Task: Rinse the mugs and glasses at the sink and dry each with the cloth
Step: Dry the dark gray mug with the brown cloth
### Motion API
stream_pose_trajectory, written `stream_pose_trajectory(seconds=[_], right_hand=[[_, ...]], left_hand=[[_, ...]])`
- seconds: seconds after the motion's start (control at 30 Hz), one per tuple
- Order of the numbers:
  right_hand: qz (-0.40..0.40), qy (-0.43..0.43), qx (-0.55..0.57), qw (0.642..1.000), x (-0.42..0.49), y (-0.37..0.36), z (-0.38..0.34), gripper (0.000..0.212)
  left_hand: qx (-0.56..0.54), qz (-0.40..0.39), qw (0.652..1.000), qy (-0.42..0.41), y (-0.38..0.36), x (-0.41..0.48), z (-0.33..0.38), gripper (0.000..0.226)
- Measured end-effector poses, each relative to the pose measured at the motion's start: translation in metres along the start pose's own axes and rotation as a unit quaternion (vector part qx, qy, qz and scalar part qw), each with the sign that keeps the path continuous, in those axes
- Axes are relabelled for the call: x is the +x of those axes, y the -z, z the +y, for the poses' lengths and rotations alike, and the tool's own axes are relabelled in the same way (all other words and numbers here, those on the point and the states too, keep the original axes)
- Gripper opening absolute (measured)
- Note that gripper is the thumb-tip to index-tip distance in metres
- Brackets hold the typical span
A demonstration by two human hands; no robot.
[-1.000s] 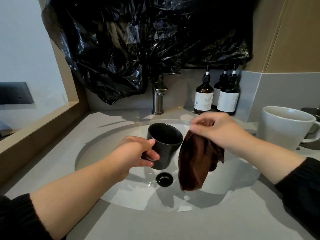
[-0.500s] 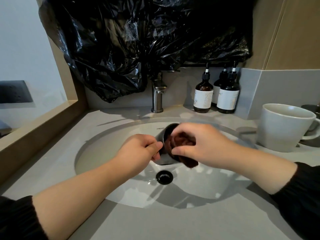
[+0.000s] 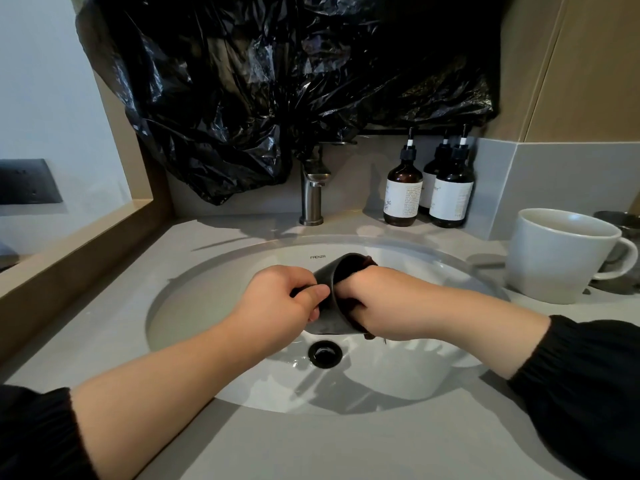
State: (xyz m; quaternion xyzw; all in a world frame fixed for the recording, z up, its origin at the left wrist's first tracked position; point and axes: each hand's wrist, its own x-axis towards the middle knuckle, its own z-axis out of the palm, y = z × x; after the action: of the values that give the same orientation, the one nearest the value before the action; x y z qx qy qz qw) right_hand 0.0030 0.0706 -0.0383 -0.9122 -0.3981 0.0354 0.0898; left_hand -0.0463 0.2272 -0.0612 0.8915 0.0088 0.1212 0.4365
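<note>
Grey surface [image 3: 311,445] around a white sink [image 3: 207,306]; black drain [image 3: 325,354] at the bottom, wet sheen beside it. Black plastic sheet [image 3: 277,81] hangs behind the tap [image 3: 311,195].

Left hand [image 3: 277,299]: grip closed round the dark cup [image 3: 327,323], thumb across its side. The cup is tipped sideways over the basin, just above the drain, mouth toward the right.

Right hand [image 3: 381,303]: fingers pushed into the cup's mouth, grip closed on the brown cloth [image 3: 367,262]. The cloth is stuffed inside the cup and shows at the far rim and under the hand.

Three brown pump bottles [image 3: 403,195] stand at the back wall. White mug [image 3: 561,258] upright at far right, well apart from the cup; bottom of its inside hidden.
</note>
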Motion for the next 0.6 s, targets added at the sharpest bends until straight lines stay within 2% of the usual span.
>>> stream_pose_trajectory(seconds=[0.13, 0.27, 0.33, 0.43, 0.5, 0.53, 0.6], right_hand=[[0.029, 0.016, 0.126, 0.992, -0.006, 0.006, 0.009, 0.019], [0.049, -0.030, 0.255, 0.965, -0.016, 0.016, 0.023, 0.008], [0.066, -0.048, 0.303, 0.950, -0.017, 0.015, 0.024, 0.014], [0.043, -0.033, 0.281, 0.958, -0.020, 0.010, 0.015, 0.026], [0.031, -0.026, 0.278, 0.960, -0.021, 0.009, 0.011, 0.053], [0.035, -0.029, 0.278, 0.959, -0.021, 0.009, 0.011, 0.057], [0.057, -0.006, 0.239, 0.969, -0.021, 0.008, 0.010, 0.041]], left_hand=[[-0.005, -0.015, 1.000, 0.007, 0.002, 0.002, -0.004, 0.042], [-0.027, -0.008, 1.000, 0.013, 0.006, 0.006, -0.010, 0.041], [-0.043, -0.005, 0.999, 0.016, 0.006, 0.008, -0.011, 0.040], [-0.067, -0.006, 0.997, 0.023, 0.005, 0.009, -0.013, 0.043], [-0.076, -0.003, 0.997, 0.026, 0.004, 0.009, -0.014, 0.047], [-0.080, -0.001, 0.996, 0.028, 0.004, 0.010, -0.014, 0.048], [-0.091, 0.007, 0.995, 0.028, 0.003, 0.010, -0.014, 0.049]])
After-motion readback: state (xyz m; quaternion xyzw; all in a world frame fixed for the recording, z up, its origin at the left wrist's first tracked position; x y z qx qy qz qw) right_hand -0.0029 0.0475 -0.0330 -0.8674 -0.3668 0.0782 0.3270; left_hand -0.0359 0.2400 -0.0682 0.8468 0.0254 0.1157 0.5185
